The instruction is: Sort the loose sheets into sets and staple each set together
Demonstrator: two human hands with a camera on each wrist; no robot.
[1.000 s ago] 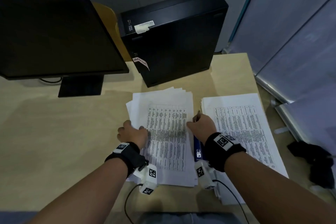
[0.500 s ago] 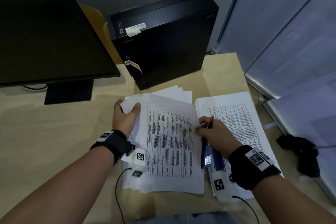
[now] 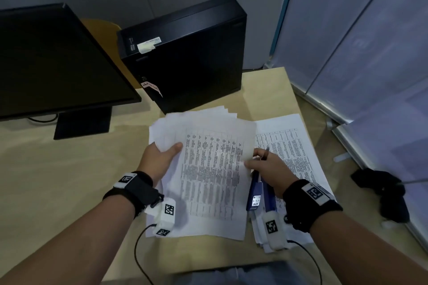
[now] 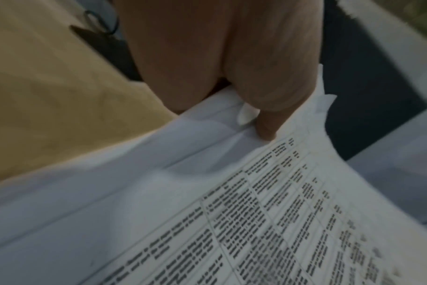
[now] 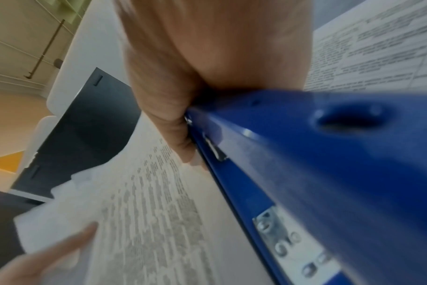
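Observation:
My left hand [image 3: 159, 157] grips the upper left corner of a set of printed sheets [image 3: 208, 169] and holds that end tilted up off the desk. The left wrist view shows the thumb [image 4: 266, 123] pressed on top of the sheets [image 4: 207, 212]. My right hand [image 3: 266, 166] is curled round a blue stapler [image 3: 254, 194], its metal nose sticking out past the fingers, and touches the right edge of the set. In the right wrist view the stapler [image 5: 329, 154] lies along the sheets [image 5: 146, 212]. A second printed stack [image 3: 294, 146] lies flat at the right.
A black monitor [image 3: 58, 60] stands at the back left and a black computer case [image 3: 185, 58] behind the papers. The wooden desk [image 3: 58, 180] ends just right of the second stack. A black object [image 3: 382, 192] lies on the floor by grey partition panels.
My left hand went from resting on the pile's left side to gripping its upper left corner and lifting it. My right hand drew back along the right edge with the stapler.

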